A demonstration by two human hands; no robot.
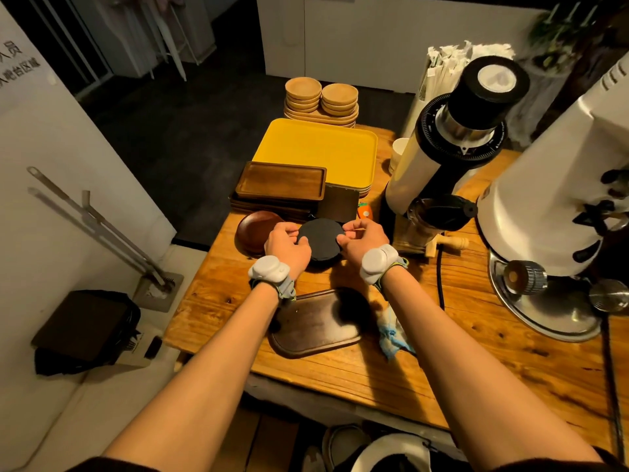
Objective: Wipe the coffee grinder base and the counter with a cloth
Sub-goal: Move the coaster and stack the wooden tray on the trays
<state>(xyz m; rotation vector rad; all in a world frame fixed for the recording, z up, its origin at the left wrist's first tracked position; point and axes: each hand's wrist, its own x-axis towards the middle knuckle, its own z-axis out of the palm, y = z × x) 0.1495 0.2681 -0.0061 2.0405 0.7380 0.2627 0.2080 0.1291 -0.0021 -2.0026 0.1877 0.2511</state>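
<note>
cloth (391,332) lies crumpled on the counter (442,379), just right of the dark board (316,323), nearer the right hand (362,238) than the left hand (287,241), both pinching a black disc (320,240) beyond the board.

Both arms outstretched; left hand (287,245) and right hand (362,238) apparently in pinching grip

A yellow tray (316,151) lay behind a stack of dark wooden trays (280,182). Round wooden saucers (321,97) stood stacked beyond it. A brown plate (253,229) sat nearer.
</note>
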